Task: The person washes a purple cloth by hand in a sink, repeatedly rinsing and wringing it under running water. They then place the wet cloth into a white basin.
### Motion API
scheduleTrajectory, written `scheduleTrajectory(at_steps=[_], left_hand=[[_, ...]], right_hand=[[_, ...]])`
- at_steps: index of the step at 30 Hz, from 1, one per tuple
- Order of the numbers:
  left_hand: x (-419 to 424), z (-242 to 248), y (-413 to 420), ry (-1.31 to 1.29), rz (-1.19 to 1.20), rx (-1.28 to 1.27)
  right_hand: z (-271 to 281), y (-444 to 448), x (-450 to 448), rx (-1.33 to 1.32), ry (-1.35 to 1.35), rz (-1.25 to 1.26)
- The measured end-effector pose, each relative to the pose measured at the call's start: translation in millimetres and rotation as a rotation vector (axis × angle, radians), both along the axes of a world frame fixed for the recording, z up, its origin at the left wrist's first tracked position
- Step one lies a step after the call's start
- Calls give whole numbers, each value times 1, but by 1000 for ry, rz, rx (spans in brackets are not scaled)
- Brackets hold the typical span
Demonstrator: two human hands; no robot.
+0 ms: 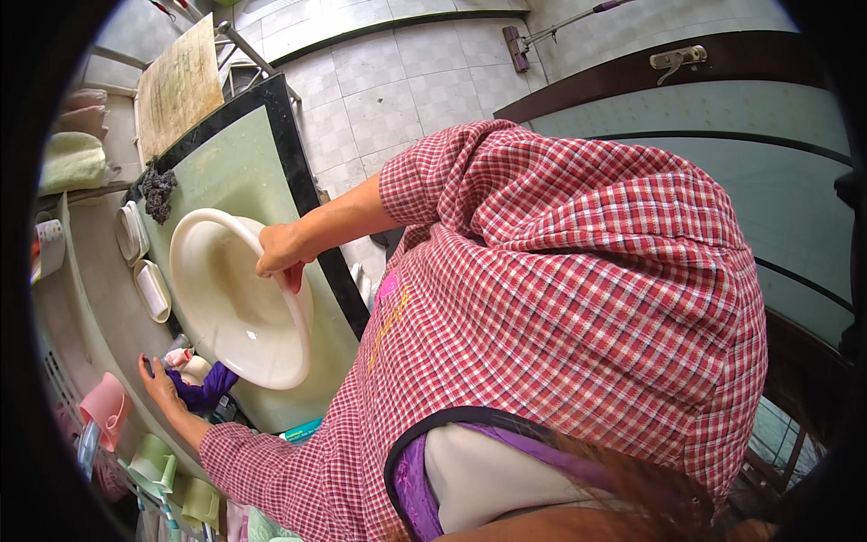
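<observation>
My right hand (283, 252) grips the near rim of a white plastic basin (234, 305), with the fingers over the edge. The basin is tilted, its inside facing the wall. It shows a shallow murky tint and a bright glint near the bottom. My left hand (161, 386) is at the wall side of the counter, fingers apart. It is beside a bunched purple cloth (210, 387) and a small group of bottles (196, 367). Whether it touches the cloth is unclear.
The basin is over a pale green glass counter (261, 156) with a black border. A dark mesh scrubber (160, 195) and two soap dishes (153, 290) line the wall side. Pink (107, 410) and green cups (152, 461) hang nearby. A wooden board (179, 88) and mop (518, 47) are farther off.
</observation>
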State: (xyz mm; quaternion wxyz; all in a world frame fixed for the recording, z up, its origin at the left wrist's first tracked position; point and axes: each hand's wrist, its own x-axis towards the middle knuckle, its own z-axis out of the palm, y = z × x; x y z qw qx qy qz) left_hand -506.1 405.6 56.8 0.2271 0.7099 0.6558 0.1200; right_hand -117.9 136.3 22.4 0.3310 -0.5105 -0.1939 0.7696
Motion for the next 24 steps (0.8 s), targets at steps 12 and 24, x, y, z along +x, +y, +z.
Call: scheduleTrajectory(at_steps=[12, 24], left_hand=[[-12, 24, -33, 59, -6, -43], [-3, 15, -48, 50, 104, 280]], right_hand=[[-10, 8, -9, -31, 72, 2], [-19, -8, -13, -60, 100, -72]])
